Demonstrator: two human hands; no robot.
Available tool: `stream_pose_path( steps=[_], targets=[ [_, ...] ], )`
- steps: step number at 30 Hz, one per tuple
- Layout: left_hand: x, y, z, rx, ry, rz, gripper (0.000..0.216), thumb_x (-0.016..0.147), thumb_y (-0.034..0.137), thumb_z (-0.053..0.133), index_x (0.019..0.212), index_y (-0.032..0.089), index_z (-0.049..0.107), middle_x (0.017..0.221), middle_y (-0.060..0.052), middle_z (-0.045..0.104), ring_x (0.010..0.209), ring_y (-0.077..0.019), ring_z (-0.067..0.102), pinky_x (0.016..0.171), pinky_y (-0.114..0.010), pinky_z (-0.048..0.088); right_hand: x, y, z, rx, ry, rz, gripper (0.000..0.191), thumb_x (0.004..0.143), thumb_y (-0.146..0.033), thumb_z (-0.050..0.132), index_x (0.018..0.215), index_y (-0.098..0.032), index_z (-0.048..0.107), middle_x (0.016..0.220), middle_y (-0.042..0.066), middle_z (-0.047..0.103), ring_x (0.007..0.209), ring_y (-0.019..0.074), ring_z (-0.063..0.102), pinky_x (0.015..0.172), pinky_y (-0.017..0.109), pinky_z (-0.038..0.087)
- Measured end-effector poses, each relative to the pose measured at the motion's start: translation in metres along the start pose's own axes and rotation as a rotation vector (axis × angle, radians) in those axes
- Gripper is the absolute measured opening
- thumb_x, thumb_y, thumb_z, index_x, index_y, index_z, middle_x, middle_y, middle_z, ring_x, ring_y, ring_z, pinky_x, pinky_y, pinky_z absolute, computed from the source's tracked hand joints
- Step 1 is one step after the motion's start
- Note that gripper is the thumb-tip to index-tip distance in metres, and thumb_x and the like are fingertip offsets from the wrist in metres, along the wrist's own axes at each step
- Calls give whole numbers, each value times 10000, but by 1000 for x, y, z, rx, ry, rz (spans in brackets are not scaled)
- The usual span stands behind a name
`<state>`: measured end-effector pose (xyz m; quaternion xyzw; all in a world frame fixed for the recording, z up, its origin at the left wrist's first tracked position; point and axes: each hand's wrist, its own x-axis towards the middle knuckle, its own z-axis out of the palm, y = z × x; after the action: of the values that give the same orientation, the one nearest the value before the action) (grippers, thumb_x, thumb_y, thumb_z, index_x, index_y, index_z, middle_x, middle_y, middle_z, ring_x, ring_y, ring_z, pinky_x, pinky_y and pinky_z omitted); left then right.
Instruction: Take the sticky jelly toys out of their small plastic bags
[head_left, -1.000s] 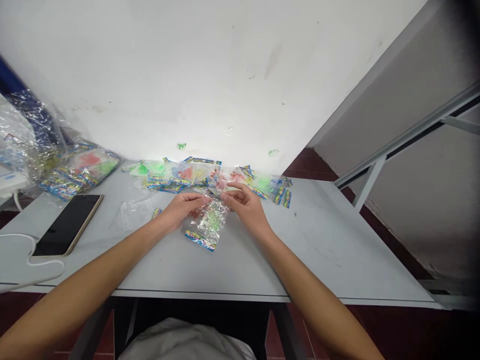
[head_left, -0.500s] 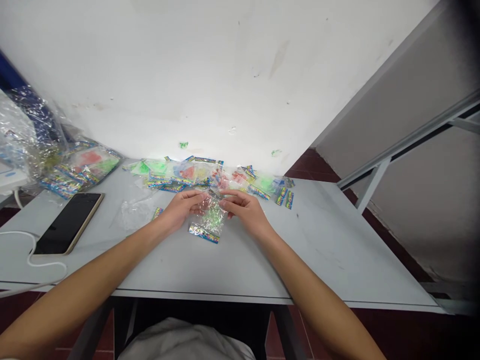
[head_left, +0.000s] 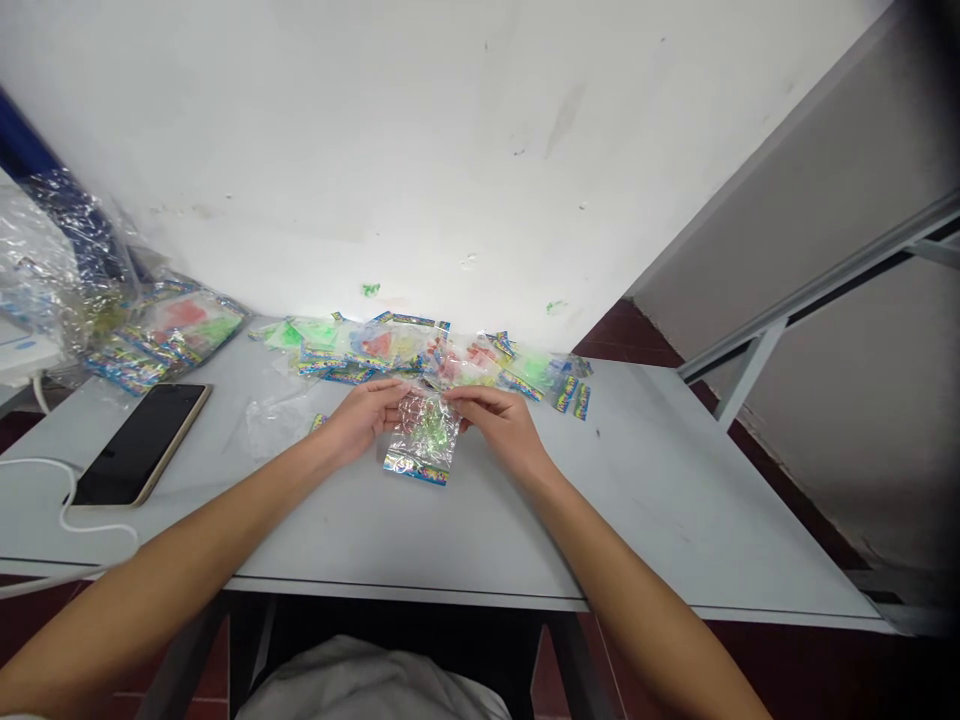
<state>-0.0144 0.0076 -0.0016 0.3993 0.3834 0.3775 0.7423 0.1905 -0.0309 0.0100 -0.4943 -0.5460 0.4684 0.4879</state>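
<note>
A clear plastic packet (head_left: 429, 432) with something green inside hangs between my two hands, its colourful printed strip toward me. My left hand (head_left: 365, 415) pinches the packet's far left corner. On the other side, my right hand (head_left: 499, 418) has thumb and fingers closed on the far right corner. Just beyond my hands lies a row of similar packets (head_left: 379, 345) with red, green and yellow contents. The item inside the held packet is too small to make out.
A black-screened phone (head_left: 142, 445) lies at the left, with a white cable (head_left: 97, 530) beside it. Crumpled clear plastic (head_left: 274, 425) rests near my left forearm. More packets (head_left: 176, 325) are heaped at the far left. A white wall (head_left: 450, 150) stands behind the grey table (head_left: 637, 500).
The packet has turned slightly and lies flatter to view, its printed strip more level. My right hand's fingers have shifted up to its far edge. The view has moved slightly.
</note>
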Motion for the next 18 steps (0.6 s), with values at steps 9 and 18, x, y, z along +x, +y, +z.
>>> stream_pose_path(
  steps=[9, 18],
  targets=[
    [0, 2, 0, 25, 34, -4, 322, 777, 424, 754, 867, 116, 728, 878, -108, 737, 740, -183, 680, 690, -288, 525, -1, -1, 1, -22, 7, 9, 204, 748, -305, 654, 874, -208, 782, 735, 11, 684, 642, 135, 588, 668, 320, 527],
    [2, -2, -1, 106, 61, -1, 438, 652, 509, 849, 866, 145, 731, 832, -53, 712, 684, -138, 654, 673, -263, 501, -3, -1, 3, -32, -1, 14, 255, 770, -362, 682, 962, -206, 744, 867, 36, 720, 752, 163, 623, 699, 330, 552]
  ],
)
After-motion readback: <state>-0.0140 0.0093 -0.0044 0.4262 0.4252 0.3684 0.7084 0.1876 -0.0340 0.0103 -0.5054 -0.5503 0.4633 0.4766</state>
